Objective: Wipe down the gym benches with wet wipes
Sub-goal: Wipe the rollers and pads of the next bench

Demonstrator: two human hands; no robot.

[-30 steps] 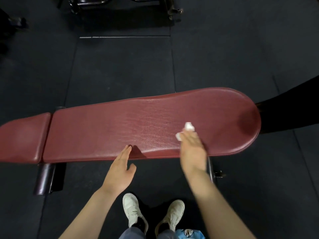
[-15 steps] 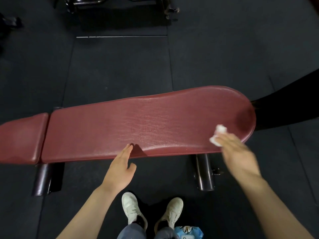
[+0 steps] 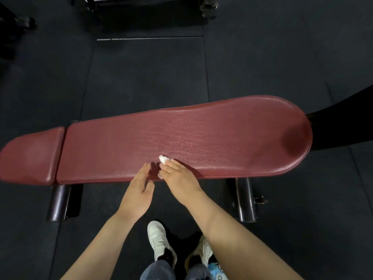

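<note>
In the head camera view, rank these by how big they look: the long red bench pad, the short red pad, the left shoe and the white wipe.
1. long red bench pad
2. short red pad
3. left shoe
4. white wipe, partly hidden under the right hand

place: gym | padded bench (image 3: 201, 142) | black rubber floor mats (image 3: 145, 77)

A single wide-angle camera on the person's head looks steeply down from close above the desk (image 3: 201, 138), whose long red pad runs left to right across the middle, its near edge toward the person's white shoes (image 3: 159, 241) on the dark floor (image 3: 141, 77).
</note>
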